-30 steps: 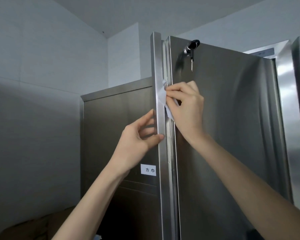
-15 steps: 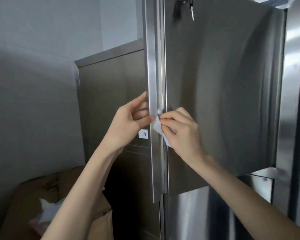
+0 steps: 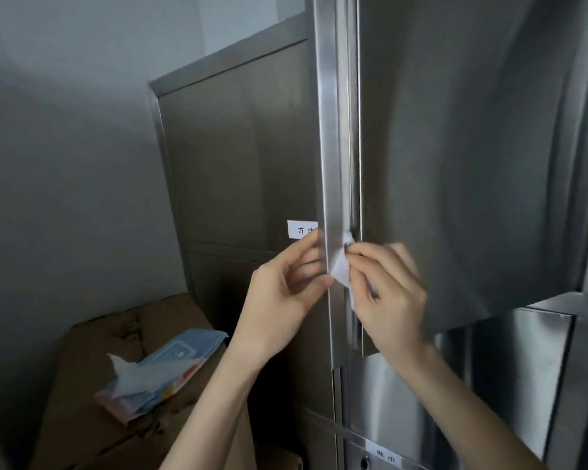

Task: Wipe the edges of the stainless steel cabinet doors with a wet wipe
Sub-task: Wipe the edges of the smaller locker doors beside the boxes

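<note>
Your right hand (image 3: 384,293) pinches the wet wipe (image 3: 342,271) on the door edge (image 3: 333,164); left hand (image 3: 286,293) clamps it. Next, slide down to its bottom.

A plain grey wall (image 3: 65,147) fills the left, dimly lit, with a brown cardboard box (image 3: 92,385) low beside it carrying a pack of wipes (image 3: 163,371).
</note>
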